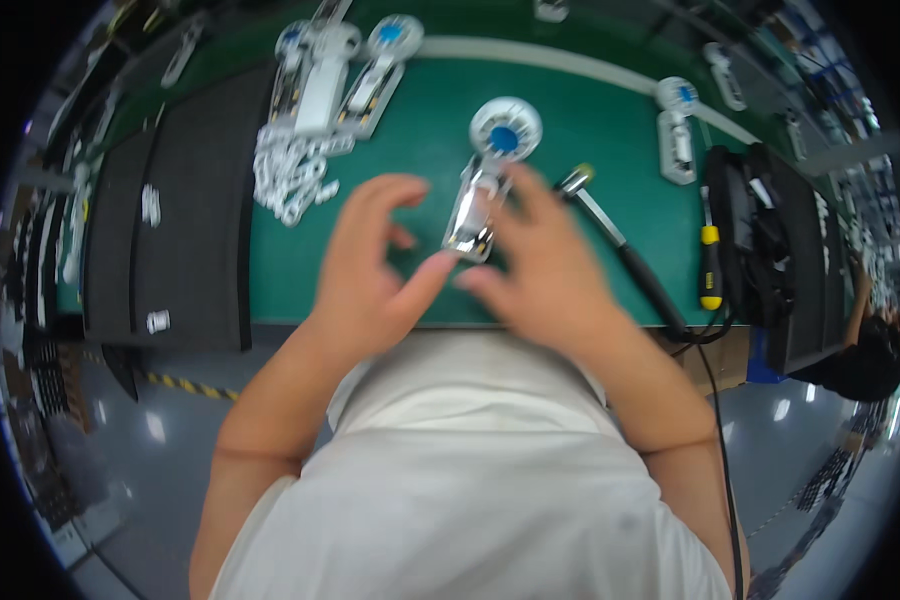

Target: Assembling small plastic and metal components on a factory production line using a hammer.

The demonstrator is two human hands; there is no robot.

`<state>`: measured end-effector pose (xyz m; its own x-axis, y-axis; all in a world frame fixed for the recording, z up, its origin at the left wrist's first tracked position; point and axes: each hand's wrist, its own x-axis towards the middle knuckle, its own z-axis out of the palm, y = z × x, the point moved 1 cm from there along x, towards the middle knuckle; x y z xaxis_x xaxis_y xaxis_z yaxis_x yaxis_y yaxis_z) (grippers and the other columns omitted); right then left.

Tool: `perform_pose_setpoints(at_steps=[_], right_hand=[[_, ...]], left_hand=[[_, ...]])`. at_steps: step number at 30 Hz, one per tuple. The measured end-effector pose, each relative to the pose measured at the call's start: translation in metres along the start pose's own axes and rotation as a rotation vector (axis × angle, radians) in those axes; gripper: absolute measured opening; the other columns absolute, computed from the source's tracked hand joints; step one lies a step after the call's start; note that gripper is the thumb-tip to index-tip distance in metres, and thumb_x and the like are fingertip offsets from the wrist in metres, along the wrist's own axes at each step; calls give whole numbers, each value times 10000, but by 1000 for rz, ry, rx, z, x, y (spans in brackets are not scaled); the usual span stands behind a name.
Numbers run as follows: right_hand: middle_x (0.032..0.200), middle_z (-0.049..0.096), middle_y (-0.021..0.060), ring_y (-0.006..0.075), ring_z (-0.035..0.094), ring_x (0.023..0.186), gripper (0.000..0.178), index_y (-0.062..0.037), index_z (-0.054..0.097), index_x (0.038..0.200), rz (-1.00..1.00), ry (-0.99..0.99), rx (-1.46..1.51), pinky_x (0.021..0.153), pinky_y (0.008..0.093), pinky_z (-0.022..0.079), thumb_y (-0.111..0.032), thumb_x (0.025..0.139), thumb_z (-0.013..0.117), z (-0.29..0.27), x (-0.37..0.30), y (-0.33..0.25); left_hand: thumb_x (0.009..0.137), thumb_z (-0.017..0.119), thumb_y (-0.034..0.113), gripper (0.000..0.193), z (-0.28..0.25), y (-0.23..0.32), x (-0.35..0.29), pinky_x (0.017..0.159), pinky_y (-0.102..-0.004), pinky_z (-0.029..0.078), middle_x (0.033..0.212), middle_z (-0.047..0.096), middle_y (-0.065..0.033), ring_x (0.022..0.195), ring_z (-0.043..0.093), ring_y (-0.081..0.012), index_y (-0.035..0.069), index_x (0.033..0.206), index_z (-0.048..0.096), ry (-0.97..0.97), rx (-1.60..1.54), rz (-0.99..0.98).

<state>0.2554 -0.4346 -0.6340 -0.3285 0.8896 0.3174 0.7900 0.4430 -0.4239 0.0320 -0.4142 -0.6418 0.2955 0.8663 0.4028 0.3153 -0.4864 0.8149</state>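
A white device with a round head and blue centre (503,130) lies upright on the green mat in front of me. Its long body (467,225) looks like an open casing with a shiny inside. My left hand (370,270) is at its left side, fingers curved and apart, holding nothing; the thumb tip comes close to the lower end. My right hand (545,255) reaches over the right edge, its fingertips on or just above the casing. That thumb stands apart below the casing. Both hands are somewhat blurred, so contact is hard to judge.
A hammer (620,245) with a black grip lies to the right, beside a yellow-black screwdriver (710,265) and a black bag-like bundle (755,240). Similar devices (325,75) and small white parts (290,175) sit far left. Black foam trays (195,220) flank the green mat (420,110).
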Motion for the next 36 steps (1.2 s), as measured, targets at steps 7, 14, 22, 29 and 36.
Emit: perform_pose_setpoints(at_steps=[7, 14, 22, 29, 36], right_hand=[[1532, 554, 237, 458, 636, 1275, 274, -36, 731, 1181, 1, -270, -312, 1020, 520, 575, -101, 916, 705, 20, 86, 27], [1485, 584, 267, 464, 679, 1183, 296, -43, 727, 1239, 121, 25, -304, 1024, 524, 563, -131, 969, 647, 3, 264, 173], [1603, 471, 310, 483, 547, 1401, 672, -93, 514, 1595, 496, 262, -389, 1168, 502, 488, -269, 979, 716, 2, 267, 312], [1284, 705, 289, 476, 660, 1245, 598, -92, 631, 1503, 508, 251, -363, 1078, 505, 536, -98, 905, 658, -41, 251, 293], [1243, 720, 266, 443, 729, 1071, 453, -68, 733, 1367, 226, 199, -335, 899, 493, 601, -49, 918, 672, -101, 133, 142]], left_hand=[[916, 737, 610, 898, -179, 110, 34, 953, -367, 513, 1468, 623, -265, 1240, 624, -323, -51, 1503, 581, 209, 256, 786], [938, 727, 583, 824, -199, 92, 91, 962, -374, 511, 1436, 635, -251, 1225, 626, -317, -50, 1450, 603, 299, 256, 813], [962, 716, 552, 742, -338, 156, 173, 972, -382, 510, 1400, 649, -235, 1209, 628, -311, -48, 1389, 627, 626, 637, 1181], [983, 706, 525, 673, -351, 170, 155, 981, -390, 508, 1368, 662, -221, 1195, 630, -306, -46, 1336, 648, 774, 750, 1287], [1004, 695, 498, 610, -330, 152, 136, 989, -397, 507, 1337, 674, -207, 1180, 633, -301, -44, 1283, 669, 707, 705, 1085]])
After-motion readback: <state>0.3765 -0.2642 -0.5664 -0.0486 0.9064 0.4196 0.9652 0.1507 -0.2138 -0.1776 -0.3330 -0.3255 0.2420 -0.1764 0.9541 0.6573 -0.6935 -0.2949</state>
